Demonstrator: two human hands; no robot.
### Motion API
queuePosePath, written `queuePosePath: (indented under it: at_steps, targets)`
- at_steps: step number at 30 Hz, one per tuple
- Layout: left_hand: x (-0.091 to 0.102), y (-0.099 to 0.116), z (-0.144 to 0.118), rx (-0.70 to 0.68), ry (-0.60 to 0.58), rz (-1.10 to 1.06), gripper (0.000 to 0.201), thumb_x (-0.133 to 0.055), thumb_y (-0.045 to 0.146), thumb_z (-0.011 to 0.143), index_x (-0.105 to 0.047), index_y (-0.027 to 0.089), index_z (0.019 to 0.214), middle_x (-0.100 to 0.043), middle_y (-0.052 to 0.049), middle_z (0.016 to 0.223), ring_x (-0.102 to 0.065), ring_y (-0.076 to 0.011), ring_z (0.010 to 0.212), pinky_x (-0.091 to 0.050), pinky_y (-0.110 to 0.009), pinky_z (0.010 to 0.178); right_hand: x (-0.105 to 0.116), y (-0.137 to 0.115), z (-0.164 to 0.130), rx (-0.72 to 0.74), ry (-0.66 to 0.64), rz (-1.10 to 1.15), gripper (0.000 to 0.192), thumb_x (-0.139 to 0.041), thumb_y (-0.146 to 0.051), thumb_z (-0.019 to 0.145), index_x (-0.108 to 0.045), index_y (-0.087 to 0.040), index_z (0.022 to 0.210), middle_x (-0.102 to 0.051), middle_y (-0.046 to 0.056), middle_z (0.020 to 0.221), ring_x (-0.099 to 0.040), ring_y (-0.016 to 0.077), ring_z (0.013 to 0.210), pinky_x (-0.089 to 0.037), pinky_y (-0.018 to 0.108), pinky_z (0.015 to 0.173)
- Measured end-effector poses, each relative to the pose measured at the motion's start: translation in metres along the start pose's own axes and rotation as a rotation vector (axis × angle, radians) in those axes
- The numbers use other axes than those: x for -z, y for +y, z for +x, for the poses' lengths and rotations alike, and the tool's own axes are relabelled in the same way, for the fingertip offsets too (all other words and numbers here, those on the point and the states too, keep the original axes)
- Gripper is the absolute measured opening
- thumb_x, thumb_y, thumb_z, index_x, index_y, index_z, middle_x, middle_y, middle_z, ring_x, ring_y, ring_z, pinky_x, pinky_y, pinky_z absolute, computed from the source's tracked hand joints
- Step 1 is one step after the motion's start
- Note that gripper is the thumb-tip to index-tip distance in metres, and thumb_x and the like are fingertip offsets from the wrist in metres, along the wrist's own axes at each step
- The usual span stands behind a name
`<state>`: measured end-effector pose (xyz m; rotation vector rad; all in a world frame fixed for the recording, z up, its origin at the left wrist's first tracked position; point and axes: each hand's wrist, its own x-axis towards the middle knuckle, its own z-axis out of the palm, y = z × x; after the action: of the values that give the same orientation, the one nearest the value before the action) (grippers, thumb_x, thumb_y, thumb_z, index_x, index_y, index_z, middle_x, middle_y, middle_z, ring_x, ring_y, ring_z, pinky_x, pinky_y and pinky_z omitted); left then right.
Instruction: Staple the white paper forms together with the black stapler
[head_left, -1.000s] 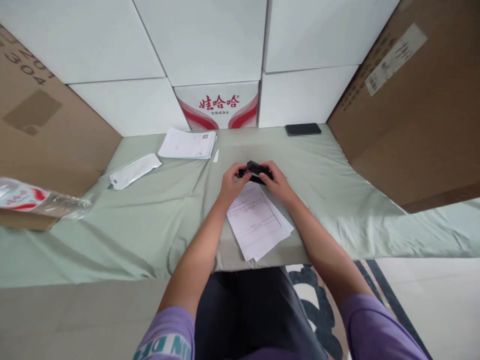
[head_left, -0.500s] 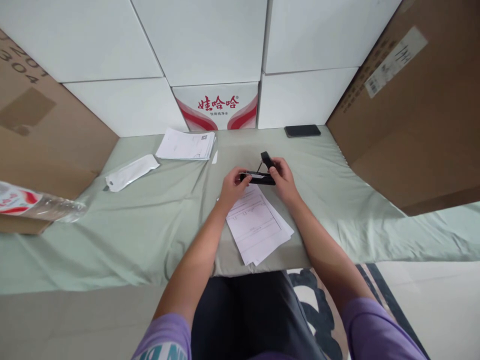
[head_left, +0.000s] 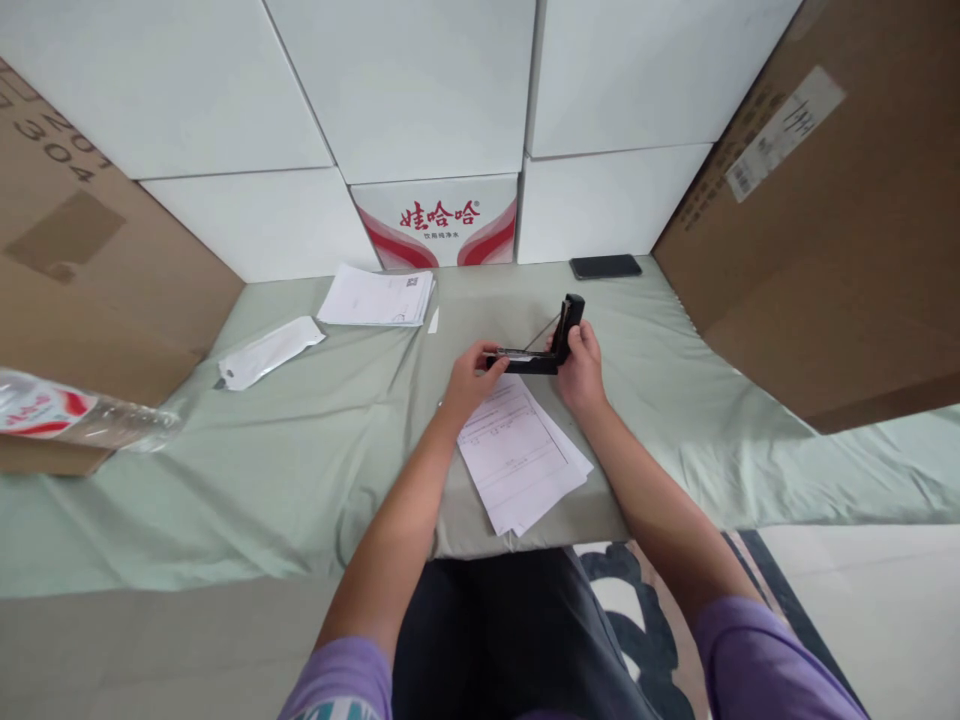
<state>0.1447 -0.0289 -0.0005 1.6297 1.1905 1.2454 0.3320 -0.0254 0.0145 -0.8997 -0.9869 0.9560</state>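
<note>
Near the centre of the frame, the left hand [head_left: 474, 378] is partly curled, thumb and fingers pinching the left end of the base of a black stapler [head_left: 544, 366]; the right hand [head_left: 583, 372] is wrapped round its right end, gripping the raised top by the hinge. The stapler is held just beyond the far end of the papers [head_left: 517, 455], opened to about a right angle, its base level and its top upright, with a thin rod [head_left: 543, 332] slanting between the two. A second ago the top lay low over the base, and half a second ago it was only partly lifted; the right hand has since shifted slightly right, while the papers lie much as they did. These overlap slightly askew at lower centre on a wrinkled green cloth [head_left: 300, 440]. Left of upper centre lie a stack of sheets [head_left: 379, 296], a white scrap [head_left: 433, 320] just beside it and a pale packet [head_left: 270, 353]; a dark phone [head_left: 606, 266] lies right of upper centre. A clear bottle [head_left: 75, 408] lies sideways at the left edge. White boxes [head_left: 405, 80] fill the top, one box with red lettering [head_left: 442, 228] among them, and brown cartons [head_left: 832, 300] flank both sides. Pale floor [head_left: 862, 600] and a patterned rug [head_left: 622, 600] show at lower right.
</note>
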Motion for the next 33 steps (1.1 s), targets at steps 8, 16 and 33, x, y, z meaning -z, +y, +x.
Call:
queuePosePath:
  at_steps: [8,16,33]
  targets:
    - [0.0009,0.0051,0.0006,0.038,-0.04,0.005,0.02,-0.067,0.037,0.086,-0.064,0.021,0.099,-0.072,-0.003,0.092,-0.066,-0.0165,0.083,-0.049,-0.029,0.074,0.0016,0.0025,0.0021,-0.027,0.036,0.103,0.04,-0.064,-0.064,0.086,-0.049,-0.028,0.095,-0.055,-0.002,0.081,-0.06,0.0168,0.073,-0.055,0.032,0.068]
    - [0.0018,0.005,0.0015,0.018,-0.061,0.05,0.013,-0.066,0.032,0.087,-0.064,0.022,0.096,-0.074,-0.003,0.097,-0.067,-0.0173,0.091,-0.05,-0.03,0.076,0.0045,0.0033,0.0065,-0.02,0.07,0.14,0.044,-0.065,-0.067,0.084,-0.045,-0.028,0.088,-0.054,-0.002,0.076,-0.059,0.0169,0.068,-0.055,0.033,0.063]
    - [0.0059,0.0069,-0.0007,-0.053,-0.031,0.187,0.012,-0.067,0.031,0.088,-0.067,0.024,0.099,-0.074,-0.003,0.099,-0.066,-0.0185,0.093,-0.05,-0.032,0.08,0.0073,0.0028,0.0094,-0.107,0.087,0.224,0.045,-0.066,-0.067,0.077,-0.048,-0.026,0.088,-0.066,0.004,0.09,-0.065,0.0219,0.078,-0.057,0.04,0.068]
